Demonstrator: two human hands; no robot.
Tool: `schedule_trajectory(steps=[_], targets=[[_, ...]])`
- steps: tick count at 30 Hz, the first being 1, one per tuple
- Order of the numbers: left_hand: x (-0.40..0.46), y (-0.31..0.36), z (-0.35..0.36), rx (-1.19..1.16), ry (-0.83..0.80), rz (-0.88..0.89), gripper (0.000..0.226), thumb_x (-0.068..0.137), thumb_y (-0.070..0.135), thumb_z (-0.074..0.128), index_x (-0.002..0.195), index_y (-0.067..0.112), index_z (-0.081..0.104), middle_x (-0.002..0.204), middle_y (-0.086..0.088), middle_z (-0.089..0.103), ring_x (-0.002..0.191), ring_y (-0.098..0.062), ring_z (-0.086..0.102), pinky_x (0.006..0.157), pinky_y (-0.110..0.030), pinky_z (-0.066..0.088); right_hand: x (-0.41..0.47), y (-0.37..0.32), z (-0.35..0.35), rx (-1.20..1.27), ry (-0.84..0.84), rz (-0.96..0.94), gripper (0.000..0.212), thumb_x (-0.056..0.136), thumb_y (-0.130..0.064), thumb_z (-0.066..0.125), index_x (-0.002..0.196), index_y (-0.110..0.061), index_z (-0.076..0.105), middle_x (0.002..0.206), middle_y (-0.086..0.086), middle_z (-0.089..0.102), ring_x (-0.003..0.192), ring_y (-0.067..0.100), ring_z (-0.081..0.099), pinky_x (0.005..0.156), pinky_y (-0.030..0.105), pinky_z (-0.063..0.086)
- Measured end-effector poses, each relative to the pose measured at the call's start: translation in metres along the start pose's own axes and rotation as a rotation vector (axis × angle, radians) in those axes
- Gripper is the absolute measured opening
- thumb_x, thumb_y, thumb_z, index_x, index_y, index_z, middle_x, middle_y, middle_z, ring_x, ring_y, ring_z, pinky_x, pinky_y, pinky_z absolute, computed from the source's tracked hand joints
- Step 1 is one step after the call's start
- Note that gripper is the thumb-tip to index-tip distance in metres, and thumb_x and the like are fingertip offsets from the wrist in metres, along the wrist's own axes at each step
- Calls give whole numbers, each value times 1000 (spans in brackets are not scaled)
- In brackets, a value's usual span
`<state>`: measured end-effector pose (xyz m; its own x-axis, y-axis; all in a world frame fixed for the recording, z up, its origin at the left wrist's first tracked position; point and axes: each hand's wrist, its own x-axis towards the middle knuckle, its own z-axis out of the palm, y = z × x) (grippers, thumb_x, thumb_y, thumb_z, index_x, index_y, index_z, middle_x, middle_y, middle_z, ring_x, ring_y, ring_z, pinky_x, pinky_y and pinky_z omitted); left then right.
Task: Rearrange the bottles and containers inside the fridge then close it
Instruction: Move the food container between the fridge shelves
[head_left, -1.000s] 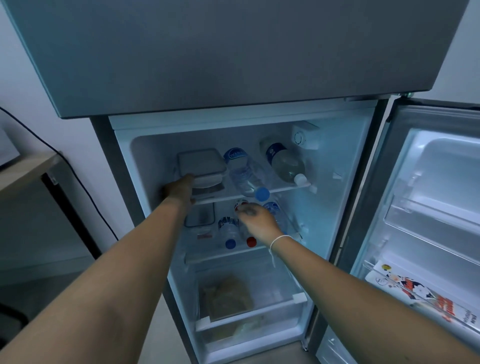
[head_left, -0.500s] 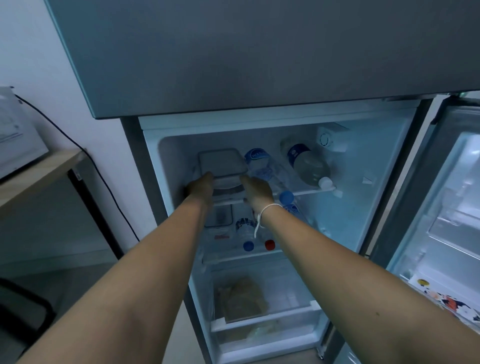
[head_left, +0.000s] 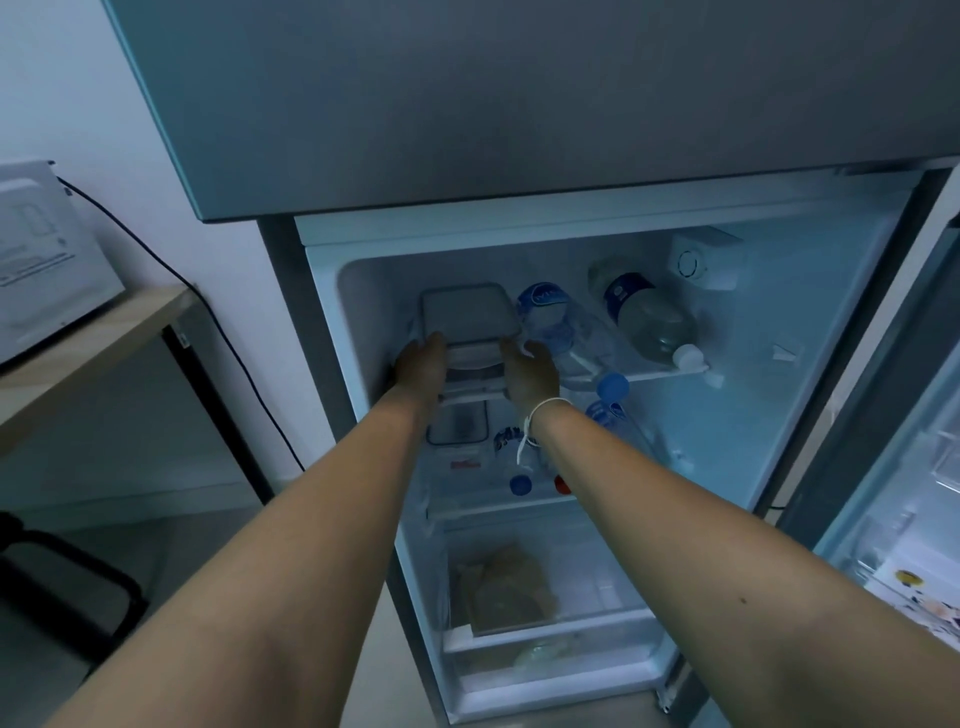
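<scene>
Dim kitchen corner, fridge (head_left: 519, 130) with its lower door (head_left: 909, 415) swung open to the right, upper freezer door shut. White microwave (head_left: 47, 260) sits on a wooden table (head_left: 104, 338) to the left, black cable (head_left: 228, 343) running down the wall.

Top shelf (head_left: 665, 371): lidded grey container (head_left: 467, 312) at the left, stacked on a shallower white container (head_left: 475, 356). Next to them 2 water bottles lie on their sides, caps toward the camera: a blue-cap bottle (head_left: 566, 332) just beside the stack and a white-cap bottle (head_left: 649, 312) further right.

Left hand (head_left: 421, 364) is on the left side of the stack, right hand (head_left: 530, 371) on the right side, fingers curled against the container edges, both gripping the stack between them. White string bracelet (head_left: 540, 415) on the right wrist.

Middle shelf, partly hidden by the arms: a clear box with dark rim (head_left: 457, 426) at the left, more bottles to the right, 1 with a blue cap (head_left: 520, 484), 1 with a red cap (head_left: 561, 483). Another bottle (head_left: 618, 421) leans behind the right forearm.

Bottom drawer (head_left: 545, 629) holds a brownish bagged item (head_left: 509, 587), contents can't tell. Door rack at the lower right holds a printed carton (head_left: 930, 603).
</scene>
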<state>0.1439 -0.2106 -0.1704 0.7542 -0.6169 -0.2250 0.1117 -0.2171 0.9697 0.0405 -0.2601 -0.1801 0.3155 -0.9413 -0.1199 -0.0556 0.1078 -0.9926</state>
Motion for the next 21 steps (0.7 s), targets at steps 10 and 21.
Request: schedule_trajectory(steps=[10,21], targets=[[-46,-11,7,-130,152,36,51,88,35,43,131,9,47,135,-12,54,121,-32,51,104,-50,43,-32,3,-10,162,140,33,28,83,-35,60,94,-15,45,86,2,47,78,21,49,75,34,47],[-100,-31,-12,-305,32,-23,46,88,31,52,131,16,46,117,-8,57,87,-26,54,59,-33,49,-89,14,-37,233,25,43,37,84,-29,57,117,-15,57,100,1,59,88,20,54,95,46,50]])
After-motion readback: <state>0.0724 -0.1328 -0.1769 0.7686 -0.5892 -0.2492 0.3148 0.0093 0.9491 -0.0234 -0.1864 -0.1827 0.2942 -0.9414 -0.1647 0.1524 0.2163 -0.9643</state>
